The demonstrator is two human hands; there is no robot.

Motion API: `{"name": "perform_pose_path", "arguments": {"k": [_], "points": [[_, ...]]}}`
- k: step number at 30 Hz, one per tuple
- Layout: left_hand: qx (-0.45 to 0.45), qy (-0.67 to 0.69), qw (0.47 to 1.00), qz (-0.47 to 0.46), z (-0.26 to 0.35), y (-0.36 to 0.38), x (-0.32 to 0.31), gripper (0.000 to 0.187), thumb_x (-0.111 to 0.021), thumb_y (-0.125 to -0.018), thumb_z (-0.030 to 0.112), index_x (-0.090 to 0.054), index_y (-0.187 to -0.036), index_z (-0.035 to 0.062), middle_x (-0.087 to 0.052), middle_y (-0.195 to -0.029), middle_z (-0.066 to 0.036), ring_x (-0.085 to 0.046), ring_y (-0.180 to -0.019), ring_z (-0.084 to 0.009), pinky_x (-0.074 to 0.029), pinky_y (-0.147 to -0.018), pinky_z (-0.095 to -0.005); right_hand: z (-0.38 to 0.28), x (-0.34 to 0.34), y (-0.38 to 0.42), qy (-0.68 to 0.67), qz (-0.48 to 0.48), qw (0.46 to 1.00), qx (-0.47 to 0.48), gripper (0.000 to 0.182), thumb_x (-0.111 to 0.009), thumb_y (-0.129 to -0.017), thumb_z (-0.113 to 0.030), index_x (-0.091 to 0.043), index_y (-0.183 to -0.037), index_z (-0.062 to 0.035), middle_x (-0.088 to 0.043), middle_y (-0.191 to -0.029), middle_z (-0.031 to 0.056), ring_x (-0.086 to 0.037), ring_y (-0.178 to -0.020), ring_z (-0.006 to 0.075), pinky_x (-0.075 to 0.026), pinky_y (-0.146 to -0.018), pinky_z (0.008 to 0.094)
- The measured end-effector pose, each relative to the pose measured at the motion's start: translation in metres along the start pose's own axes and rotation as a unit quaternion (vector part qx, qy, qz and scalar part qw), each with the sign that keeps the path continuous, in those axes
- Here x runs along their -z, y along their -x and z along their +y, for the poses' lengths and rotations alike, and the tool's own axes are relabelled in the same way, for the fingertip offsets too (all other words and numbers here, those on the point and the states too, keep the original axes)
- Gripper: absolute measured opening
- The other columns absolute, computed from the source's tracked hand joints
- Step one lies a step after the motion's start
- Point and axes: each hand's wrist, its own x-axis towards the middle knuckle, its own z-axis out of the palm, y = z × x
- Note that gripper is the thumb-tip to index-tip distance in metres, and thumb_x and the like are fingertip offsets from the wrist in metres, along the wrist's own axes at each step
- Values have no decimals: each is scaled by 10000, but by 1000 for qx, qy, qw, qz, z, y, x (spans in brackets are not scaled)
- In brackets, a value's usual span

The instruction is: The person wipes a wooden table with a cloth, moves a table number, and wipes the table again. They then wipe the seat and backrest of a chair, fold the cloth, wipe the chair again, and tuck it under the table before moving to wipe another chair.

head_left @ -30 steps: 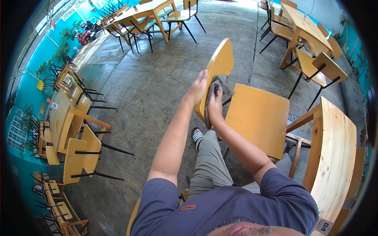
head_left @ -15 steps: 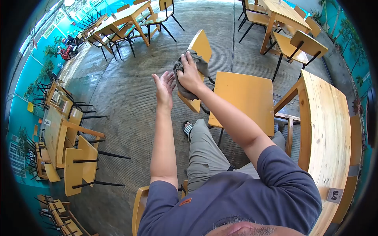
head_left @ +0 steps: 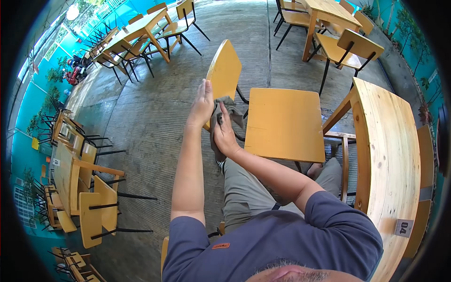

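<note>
A wooden chair stands before me, with its upright yellow backrest [head_left: 227, 68] to the left of its flat seat [head_left: 284, 123]. My right hand [head_left: 226, 134] presses a crumpled grey-green cloth [head_left: 219, 146] against the lower part of the backrest, fingers stretched along it. The cloth hangs down below the palm. On the outer left side of the same backrest is my left hand [head_left: 202, 107], fingers straight and close together, touching or nearly touching its edge. No cloth shows in my left hand.
A wooden table [head_left: 385, 155] with a number tag [head_left: 403, 228] stands close on my right. Other tables and chairs [head_left: 101, 204] line the left side and the back. The floor [head_left: 141, 136] is ribbed concrete. My legs are beneath the chair seat's near edge.
My right hand and the cloth have moved down the backrest toward me. My left hand has come in from free air to the backrest's left edge. The view has shifted slightly.
</note>
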Motion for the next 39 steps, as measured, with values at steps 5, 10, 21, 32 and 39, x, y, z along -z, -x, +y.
{"name": "perform_pose_path", "arguments": {"k": [5,10,21,32,39], "points": [[-1,-69,998,-13,9,5,1,866,-225,-1056,653,-234,-1593,-26,-238,-1656,-240,-190,-1555,-351,-168,-1260,-390,10,-1,-89,11,-1,999,-41,644,-431,-1040,-294,-288,-1560,57,-202,-1654,264,-200,-1540,397,-198,-1251,421],[-16,-148,989,-22,11,5,2,826,-302,-1060,605,-200,-1602,-10,-252,-1644,-254,-279,-1516,-390,-271,-1227,-441,59,-10,-198,43,93,995,8,627,-439,-1034,-297,-318,-1567,11,-222,-1642,277,-233,-1515,436,-203,-1245,446],[-18,-116,993,-13,5,-2,-1,714,-404,-1078,475,-242,-1590,6,-338,-1602,-246,-384,-1459,-402,-358,-1179,-443,109,1,-221,-45,150,988,-6,538,-461,-1037,-179,-381,-1491,99,-289,-1627,229,-280,-1504,380,-226,-1236,395],[-7,-48,999,11,5,2,-8,629,-471,-1085,403,-331,-1576,35,-434,-1562,-227,-437,-1444,-344,-367,-1167,-399,143,72,-58,227,-61,968,87,656,-561,-862,-76,-405,-1494,4,-366,-1575,209,-369,-1430,428,-259,-1222,520],[44,-39,998,4,16,4,-11,605,-441,-1093,407,-334,-1589,77,-447,-1565,-192,-446,-1441,-315,-361,-1174,-394,304,268,-43,638,-165,746,-95,655,-437,-975,-348,-390,-1558,-54,-297,-1662,137,-377,-1476,342,-204,-1253,512]]}}
